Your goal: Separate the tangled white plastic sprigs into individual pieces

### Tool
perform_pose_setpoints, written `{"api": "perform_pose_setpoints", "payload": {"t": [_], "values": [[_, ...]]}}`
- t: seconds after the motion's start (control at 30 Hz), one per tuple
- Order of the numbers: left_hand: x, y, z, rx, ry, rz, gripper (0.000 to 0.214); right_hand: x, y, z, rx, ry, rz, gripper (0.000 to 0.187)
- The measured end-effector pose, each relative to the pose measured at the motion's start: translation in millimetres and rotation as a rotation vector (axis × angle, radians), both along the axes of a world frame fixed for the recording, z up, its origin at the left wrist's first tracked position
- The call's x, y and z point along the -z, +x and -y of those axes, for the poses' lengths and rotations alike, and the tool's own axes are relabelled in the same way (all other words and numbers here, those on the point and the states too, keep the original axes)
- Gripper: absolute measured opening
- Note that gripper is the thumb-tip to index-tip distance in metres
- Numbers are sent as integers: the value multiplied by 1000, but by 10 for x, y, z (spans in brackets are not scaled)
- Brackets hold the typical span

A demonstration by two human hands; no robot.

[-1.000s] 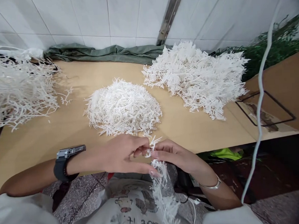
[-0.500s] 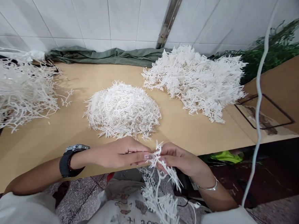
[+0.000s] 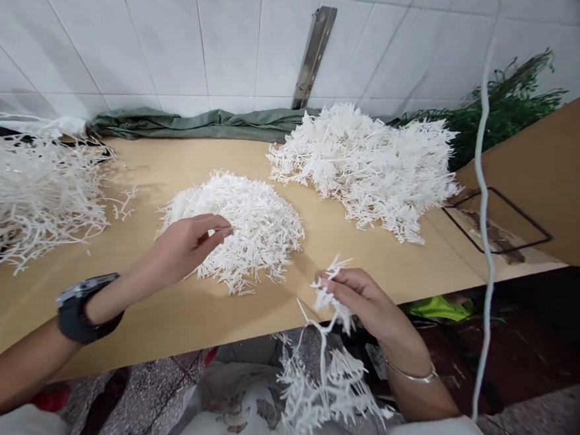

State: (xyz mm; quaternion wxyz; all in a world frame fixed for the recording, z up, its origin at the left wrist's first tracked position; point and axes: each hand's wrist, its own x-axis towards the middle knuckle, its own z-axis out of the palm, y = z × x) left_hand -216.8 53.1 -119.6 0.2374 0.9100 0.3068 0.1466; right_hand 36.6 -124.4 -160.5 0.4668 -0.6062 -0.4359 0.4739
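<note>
My right hand point(image 3: 370, 301) pinches a white branched plastic sprig point(image 3: 323, 357) near its upper end, and the sprig's feathery branches hang down past the table's front edge. Over the left side of the middle pile of small white pieces point(image 3: 255, 226), my left hand point(image 3: 185, 248) has its thumb and fingertips pressed together. Anything between those fingertips is too small to make out. A watch is on the left wrist, a bangle on the right.
A larger pile of white sprigs point(image 3: 361, 173) lies at the back right. At the left is a heap of bare white stems point(image 3: 35, 195). A white cable point(image 3: 481, 184) hangs down on the right, before a cardboard flap point(image 3: 554, 166). Green cloth point(image 3: 189, 125) lines the wall.
My left hand has left the sprig and moved left and away from me, over the middle pile. My right hand has shifted slightly right, still holding the sprig.
</note>
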Motion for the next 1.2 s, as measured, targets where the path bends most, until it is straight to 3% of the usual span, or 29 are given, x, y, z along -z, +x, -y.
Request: {"api": "perform_pose_setpoints", "payload": {"t": [0.1,0.17,0.23,0.33,0.43,0.53,0.6,0.7,0.8,0.93,1.0,1.13,1.2], "values": [[129,207,-55,-10,197,-85,33,-70,-90,-125,-178,83,127,47],[131,308,-23,35,218,-11,39,-115,-129,-165,-253,126,168,48],[67,387,61,163,186,92,41,-143,-146,-177,-319,148,184,47],[-40,488,239,475,220,130,43,-168,-160,-180,-429,115,142,44],[-55,549,381,645,466,93,37,-201,-169,-177,-500,54,79,45],[-24,534,447,646,736,118,21,-209,-154,-145,-534,8,32,46],[-20,488,475,644,824,123,20,-173,-133,-113,-535,-22,-16,45],[-21,416,532,623,838,96,24,-64,-115,-89,-506,-40,-86,43],[-3,379,601,622,793,85,25,31,-114,-104,-603,-57,-105,45],[-54,267,587,668,490,87,21,100,20,-25,-726,-17,-18,48],[-126,137,499,585,366,130,16,162,180,95,-588,-51,-7,47],[-194,-132,243,243,421,254,5,293,407,304,160,-154,81,44],[-151,-176,133,149,439,289,7,298,363,300,233,-150,130,44]]}}
